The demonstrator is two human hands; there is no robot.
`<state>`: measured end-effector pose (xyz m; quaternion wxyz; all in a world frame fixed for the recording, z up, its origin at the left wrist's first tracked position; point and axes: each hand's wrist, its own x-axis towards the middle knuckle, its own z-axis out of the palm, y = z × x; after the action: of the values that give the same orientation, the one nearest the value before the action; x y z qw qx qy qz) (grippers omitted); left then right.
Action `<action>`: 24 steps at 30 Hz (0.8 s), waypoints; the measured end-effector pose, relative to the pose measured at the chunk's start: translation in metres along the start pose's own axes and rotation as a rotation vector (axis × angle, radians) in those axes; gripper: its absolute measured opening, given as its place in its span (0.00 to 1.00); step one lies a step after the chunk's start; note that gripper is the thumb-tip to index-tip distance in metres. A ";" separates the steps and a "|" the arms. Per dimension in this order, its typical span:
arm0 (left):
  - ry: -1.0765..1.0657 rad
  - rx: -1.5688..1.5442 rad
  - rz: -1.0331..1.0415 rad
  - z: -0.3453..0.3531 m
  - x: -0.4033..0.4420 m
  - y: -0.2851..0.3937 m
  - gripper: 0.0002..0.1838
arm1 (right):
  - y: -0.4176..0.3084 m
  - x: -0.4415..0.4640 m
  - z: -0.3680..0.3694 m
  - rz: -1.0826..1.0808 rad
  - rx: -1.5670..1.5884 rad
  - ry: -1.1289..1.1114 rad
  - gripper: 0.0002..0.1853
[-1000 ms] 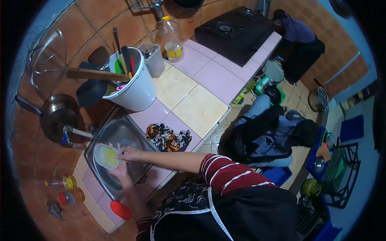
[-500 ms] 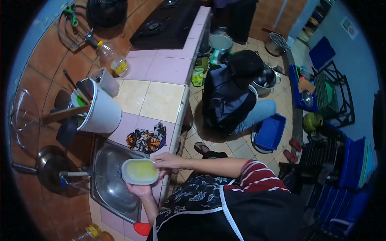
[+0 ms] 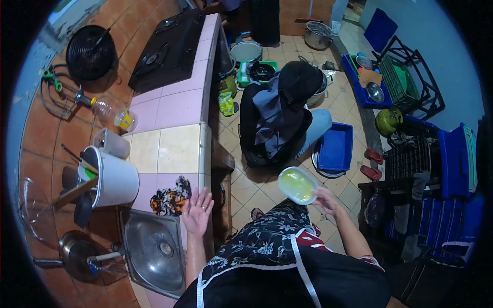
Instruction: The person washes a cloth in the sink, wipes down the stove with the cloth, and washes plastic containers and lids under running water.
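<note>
In the head view, my right hand [image 3: 326, 200] grips the rim of a small white plastic tub [image 3: 281, 180] with rounded corners. Pale yellow-green stuff [image 3: 298, 187] lies in the tub; I cannot tell what it is. The tub hangs over the floor, on the right side of my body. My left hand [image 3: 197, 211] is open, palm up and fingers spread, with nothing in it. Close by its fingers lies a crumpled patterned cloth [image 3: 169, 198] on the tiled counter [image 3: 175, 154]. Beside that hand is a metal sink [image 3: 146, 233].
A person [image 3: 277, 110] squats on the floor ahead, near a blue basin [image 3: 335, 148]. A white bucket of utensils [image 3: 120, 180], a plastic bottle [image 3: 114, 114] and a black stove [image 3: 167, 49] stand along the counter. Blue crates [image 3: 454, 164] are stacked at right.
The tub has moved from over the sink to the right, away from the counter, in my right hand. My left hand has let go of it and opened. The view has shifted.
</note>
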<state>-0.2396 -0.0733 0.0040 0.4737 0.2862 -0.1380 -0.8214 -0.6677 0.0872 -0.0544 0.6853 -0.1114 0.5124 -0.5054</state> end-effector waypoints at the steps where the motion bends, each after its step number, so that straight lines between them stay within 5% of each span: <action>1: 0.005 0.064 -0.040 0.011 0.012 -0.009 0.30 | -0.007 -0.007 -0.015 -0.056 0.070 0.062 0.22; 8: 0.113 0.658 -0.419 0.038 0.103 -0.105 0.30 | -0.040 0.029 -0.160 -0.270 0.225 0.353 0.21; 12: 0.350 0.837 -0.587 0.050 0.136 -0.168 0.14 | -0.089 0.090 -0.236 -0.293 0.287 0.410 0.15; 16: 0.517 0.987 -0.834 0.010 0.150 -0.215 0.22 | -0.140 0.174 -0.296 -0.296 0.230 0.359 0.17; 24: 0.657 0.948 -0.804 0.012 0.150 -0.248 0.24 | -0.212 0.353 -0.354 -0.252 0.123 0.246 0.25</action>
<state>-0.4781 -0.0753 -0.1609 -0.0254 0.7239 -0.2145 -0.6552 -1.0911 -0.1666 -0.2794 0.5543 -0.0699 0.5423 -0.6275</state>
